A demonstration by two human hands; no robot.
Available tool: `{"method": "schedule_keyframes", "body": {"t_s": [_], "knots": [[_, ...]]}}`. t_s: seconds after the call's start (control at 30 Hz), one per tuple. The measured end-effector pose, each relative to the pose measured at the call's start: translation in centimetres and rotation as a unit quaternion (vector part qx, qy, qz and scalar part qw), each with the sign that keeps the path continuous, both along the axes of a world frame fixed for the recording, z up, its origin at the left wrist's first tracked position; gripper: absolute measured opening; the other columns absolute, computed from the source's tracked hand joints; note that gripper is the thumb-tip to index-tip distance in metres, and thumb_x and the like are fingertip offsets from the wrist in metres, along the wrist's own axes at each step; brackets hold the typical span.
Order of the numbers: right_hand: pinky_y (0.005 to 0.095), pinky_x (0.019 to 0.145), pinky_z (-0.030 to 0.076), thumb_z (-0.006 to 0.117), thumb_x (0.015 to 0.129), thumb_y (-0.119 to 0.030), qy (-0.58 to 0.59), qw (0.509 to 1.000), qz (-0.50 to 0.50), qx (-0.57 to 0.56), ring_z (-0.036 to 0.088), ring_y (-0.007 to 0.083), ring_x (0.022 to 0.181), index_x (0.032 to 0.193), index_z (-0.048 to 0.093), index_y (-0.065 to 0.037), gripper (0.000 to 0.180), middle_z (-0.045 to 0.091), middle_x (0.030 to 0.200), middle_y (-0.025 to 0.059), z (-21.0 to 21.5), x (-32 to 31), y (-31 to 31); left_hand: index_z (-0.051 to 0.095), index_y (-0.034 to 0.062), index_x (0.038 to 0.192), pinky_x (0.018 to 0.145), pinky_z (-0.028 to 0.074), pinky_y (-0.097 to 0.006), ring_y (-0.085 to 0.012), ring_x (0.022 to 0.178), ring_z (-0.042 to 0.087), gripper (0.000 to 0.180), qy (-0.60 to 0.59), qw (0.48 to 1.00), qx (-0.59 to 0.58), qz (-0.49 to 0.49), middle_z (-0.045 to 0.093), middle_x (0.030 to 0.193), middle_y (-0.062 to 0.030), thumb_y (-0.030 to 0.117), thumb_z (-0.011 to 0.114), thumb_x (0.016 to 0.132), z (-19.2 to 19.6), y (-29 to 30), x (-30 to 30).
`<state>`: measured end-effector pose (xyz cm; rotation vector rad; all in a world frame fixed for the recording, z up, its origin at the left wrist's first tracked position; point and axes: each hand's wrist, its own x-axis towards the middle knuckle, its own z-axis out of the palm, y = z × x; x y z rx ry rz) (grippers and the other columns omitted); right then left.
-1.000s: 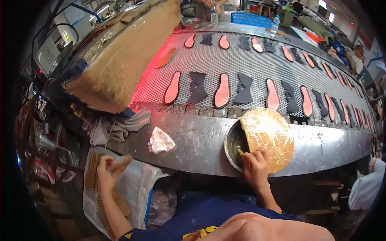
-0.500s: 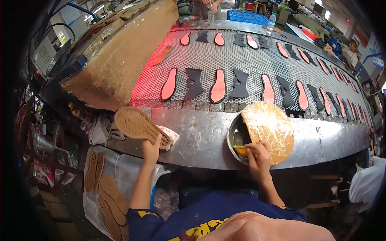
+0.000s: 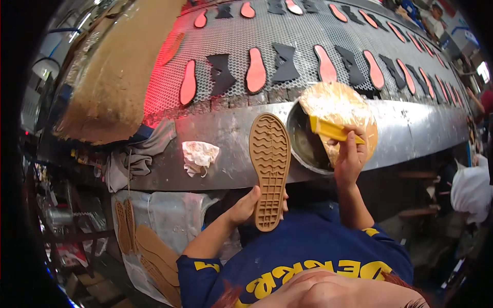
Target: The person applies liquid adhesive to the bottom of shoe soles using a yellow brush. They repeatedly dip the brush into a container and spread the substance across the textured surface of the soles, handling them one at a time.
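My left hand [image 3: 246, 206] grips a tan rubber shoe sole [image 3: 269, 164] by its heel end. The sole stands nearly upright, its wavy and gridded tread showing. In my right hand [image 3: 352, 158] is a yellow brush-like tool [image 3: 327, 128], broad at one end and narrower by the fingers; its bristles, if any, do not show. The tool is over a round metal pot [image 3: 296, 149] with dark liquid inside. A round tan lid [image 3: 362, 110] wrapped in clear film covers the pot's right part. A crumpled whitish rag [image 3: 199, 155] lies left of the sole.
Beyond the metal ledge [image 3: 231, 128], a mesh conveyor [image 3: 205, 38] carries rows of pink-topped soles [image 3: 256, 72] and black shoe-upper pieces [image 3: 221, 74]. A worn brown cover [image 3: 110, 77] rises at the left. More tan soles [image 3: 154, 246] lie on plastic sheeting [image 3: 167, 208] at lower left.
My left hand has brought the sole rightward, in front of me, and turned it upright with its tread in view. My right hand has lifted the yellow tool from inside the pot. The view has tilted down.
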<state>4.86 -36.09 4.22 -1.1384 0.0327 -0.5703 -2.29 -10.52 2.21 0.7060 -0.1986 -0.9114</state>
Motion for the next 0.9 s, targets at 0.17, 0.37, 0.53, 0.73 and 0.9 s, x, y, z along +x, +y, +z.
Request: {"method": "schedule_keyframes", "body": {"t_s": [0.17, 0.37, 0.53, 0.73, 0.9], "knots": [[0.0294, 0.076, 0.047, 0.054, 0.096, -0.027, -0.133, 0.973, -0.030, -0.183, 0.054, 0.0185, 0.092, 0.101, 0.058, -0.002, 0.026, 0.055, 0.105, 0.0163, 2.1, -2.0, 2.3, 0.030, 0.0048, 0.138, 0.087, 0.052, -0.042, -0.0260, 0.104, 0.058, 0.069, 0.005, 0.998, -0.037, -0.042, 0.051, 0.120, -0.0147, 0.059, 0.035, 0.094, 0.5, -0.3, -0.1], [0.0309, 0.079, 0.049, 0.063, 0.091, -0.027, -0.176, 0.927, 0.028, -0.331, 0.058, 0.0234, 0.091, 0.100, 0.062, 0.000, 0.028, 0.054, 0.108, 0.0197, 2.6, -2.6, 4.3, 0.023, 0.0079, 0.142, 0.086, 0.053, -0.044, -0.0279, 0.110, 0.055, 0.068, -0.002, 0.999, -0.045, -0.028, 0.045, 0.128, -0.0152, 0.054, 0.039, 0.095, 0.7, -0.1, -0.4], [0.0321, 0.078, 0.053, 0.064, 0.090, -0.025, -0.199, 0.916, 0.027, -0.346, 0.060, 0.0236, 0.090, 0.101, 0.062, 0.001, 0.028, 0.053, 0.109, 0.0194, 2.9, -2.2, 4.8, 0.023, 0.0062, 0.142, 0.085, 0.054, -0.046, -0.0308, 0.108, 0.057, 0.072, -0.012, 0.999, -0.030, -0.015, 0.047, 0.126, -0.0175, 0.056, 0.043, 0.093, 1.2, -0.1, -0.5], [0.0319, 0.077, 0.052, 0.063, 0.091, -0.023, -0.199, 0.901, 0.036, -0.383, 0.061, 0.0231, 0.089, 0.100, 0.062, 0.001, 0.026, 0.053, 0.110, 0.0195, 3.3, -2.6, 5.1, 0.011, 0.0110, 0.145, 0.089, 0.052, -0.045, -0.0286, 0.112, 0.054, 0.070, -0.056, 0.997, -0.016, -0.044, 0.042, 0.130, -0.0164, 0.054, 0.035, 0.095, 1.1, 0.2, -0.6], [0.0326, 0.082, 0.049, 0.062, 0.091, -0.018, -0.189, 0.912, 0.112, -0.346, 0.059, 0.0248, 0.093, 0.098, 0.060, 0.002, 0.021, 0.055, 0.109, 0.0203, 3.7, -2.9, 4.4, 0.016, 0.0100, 0.144, 0.086, 0.053, -0.048, -0.0315, 0.109, 0.056, 0.073, -0.040, 0.998, -0.008, -0.038, 0.044, 0.128, -0.0176, 0.057, 0.040, 0.093, 1.5, 0.3, -0.6]]}}
